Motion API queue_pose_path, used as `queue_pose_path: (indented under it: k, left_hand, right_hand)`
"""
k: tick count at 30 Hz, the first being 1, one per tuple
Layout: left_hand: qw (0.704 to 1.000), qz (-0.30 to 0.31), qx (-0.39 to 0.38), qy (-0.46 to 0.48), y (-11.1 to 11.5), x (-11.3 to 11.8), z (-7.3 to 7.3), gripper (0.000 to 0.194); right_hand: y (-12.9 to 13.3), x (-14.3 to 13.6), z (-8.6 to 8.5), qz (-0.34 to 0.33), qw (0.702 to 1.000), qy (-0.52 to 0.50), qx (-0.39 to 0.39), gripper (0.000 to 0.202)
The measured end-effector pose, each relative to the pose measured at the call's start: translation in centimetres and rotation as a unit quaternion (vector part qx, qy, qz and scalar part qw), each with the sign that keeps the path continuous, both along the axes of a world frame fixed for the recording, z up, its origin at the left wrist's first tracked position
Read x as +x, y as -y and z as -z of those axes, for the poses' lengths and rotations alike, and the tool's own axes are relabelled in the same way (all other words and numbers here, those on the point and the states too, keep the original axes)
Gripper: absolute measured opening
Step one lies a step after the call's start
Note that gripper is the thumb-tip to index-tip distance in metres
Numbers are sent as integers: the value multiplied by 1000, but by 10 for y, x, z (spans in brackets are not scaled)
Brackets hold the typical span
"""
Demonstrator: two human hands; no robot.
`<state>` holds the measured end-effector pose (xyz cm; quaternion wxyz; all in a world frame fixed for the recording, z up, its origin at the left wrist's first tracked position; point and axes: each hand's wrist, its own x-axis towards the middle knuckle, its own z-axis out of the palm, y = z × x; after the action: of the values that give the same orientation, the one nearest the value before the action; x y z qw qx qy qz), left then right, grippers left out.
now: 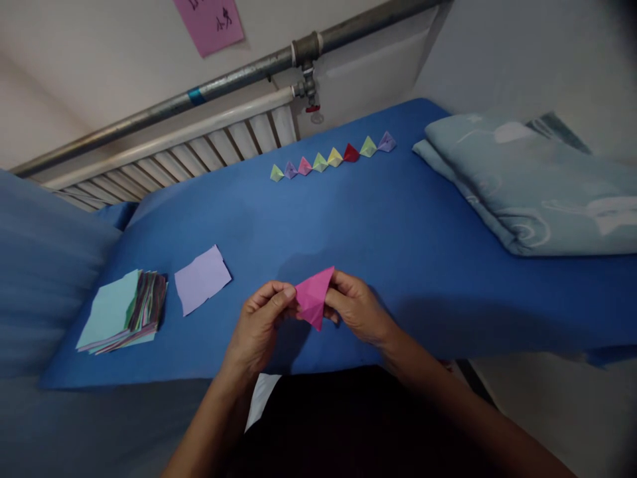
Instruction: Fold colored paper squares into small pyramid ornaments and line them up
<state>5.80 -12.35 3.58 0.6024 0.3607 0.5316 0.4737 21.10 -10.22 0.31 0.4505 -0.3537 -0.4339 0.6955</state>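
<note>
Between my two hands is a folded piece of pink origami paper (313, 299), roughly triangular, with creases on its face. My left hand (263, 318) pinches its left corner between thumb and fingers. At the opposite side my right hand (355, 305) grips the paper, its fingertips partly hidden behind it. Both hands are just above the near edge of the blue bed (343, 232). A loose lilac paper sheet (202, 280) lies to the left of my left hand. Farther left is a stack of coloured paper (112, 309), light turquoise on top.
A row of several folded paper shapes (320, 162) in green, purple, pink, yellow and red runs along the far side. A folded grey-green blanket (537, 186) lies at the right. Behind the bed are a white radiator (209, 149), a metal pipe (243, 73) and a valve (309, 86).
</note>
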Motion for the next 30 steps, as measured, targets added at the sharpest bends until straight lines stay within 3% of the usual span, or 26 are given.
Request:
queue_pose_path:
  k: [4,9,18,21,23,25,27,30]
  left_hand:
    - [1000,7,-18,-4,0,-1,-2,18]
    - [998,26,-58,2,-1,-1,-7,22]
    - [997,55,-36,-29,-4,-9,0,20]
    - [992,15,32,-122,0,-9,-2,19]
    - [952,-49,139,-269,7,-7,-6,14]
    - [861,-67,266,-428,15,-4,-10,9]
    - [768,-4,354,-534,20,2,-10,8]
    - [691,50,364,-622,19,10,-3,9]
  right_hand:
    - [2,1,-3,-38,999,-15,-5,11]
    - [3,-1,-5,-39,999,-14,-8,12]
    - [3,-2,-1,-50,999,-10,0,12]
    - [2,-3,2,2,1000,10,-16,13]
    - [1,-5,5,56,997,38,-34,13]
    - [0,-7,7,97,992,64,-41,12]
    - [0,-10,8,119,989,86,-24,10]
    - [2,-14,8,127,982,131,43,10]
